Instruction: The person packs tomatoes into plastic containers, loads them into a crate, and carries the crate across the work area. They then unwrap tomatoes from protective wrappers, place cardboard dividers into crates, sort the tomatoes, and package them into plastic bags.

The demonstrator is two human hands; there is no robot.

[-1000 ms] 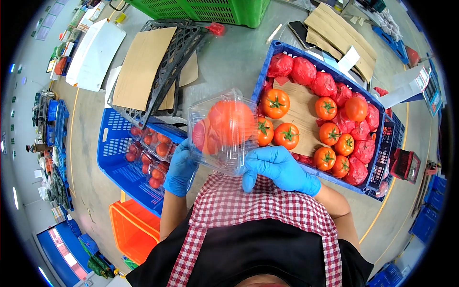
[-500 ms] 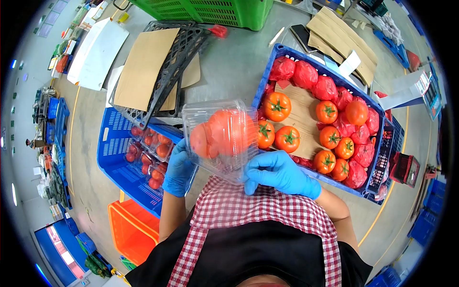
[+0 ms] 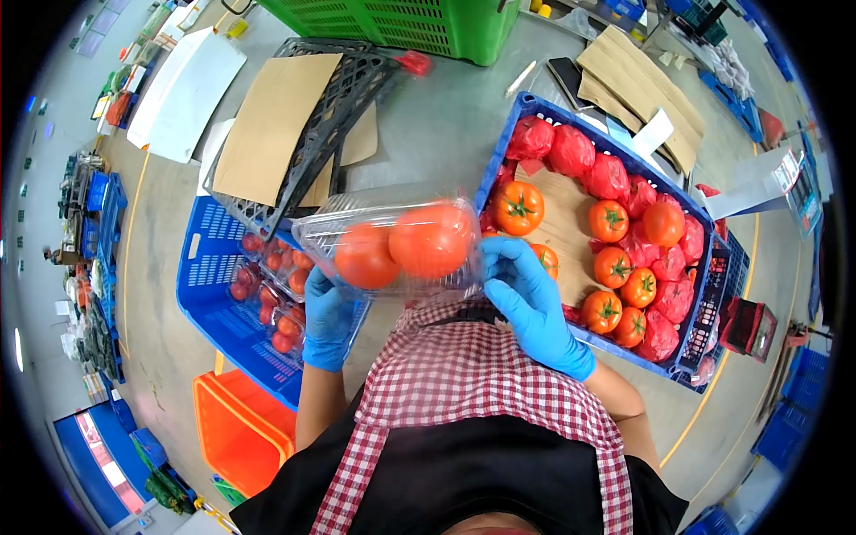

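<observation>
In front of my chest is a clear plastic clamshell box (image 3: 308, 234) with large red tomatoes (image 3: 432, 239) inside. My left hand (image 3: 328, 319), in a blue glove, grips its left end, with the fingers partly hidden behind the plastic. At the right end, my gloved right hand (image 3: 533, 308) has its fingers curled against the box edge. Just beyond that hand stands a blue crate (image 3: 510, 134) of loose tomatoes (image 3: 519, 207) and red-wrapped ones (image 3: 571, 150) around a cardboard sheet (image 3: 563, 214). The box is slightly blurred.
At left, a blue crate (image 3: 201, 267) holds packed tomato boxes (image 3: 287, 267). Below it stands an orange bin (image 3: 241, 419). Cardboard (image 3: 276, 125) lies on a black plastic tray (image 3: 352, 98). A green crate (image 3: 401, 27) and a phone (image 3: 567, 80) are at the back of the metal table (image 3: 446, 116).
The clamshell box has turned and tilted, so its tomatoes show from the side. My right hand has moved up along its right end, with the fingers more raised.
</observation>
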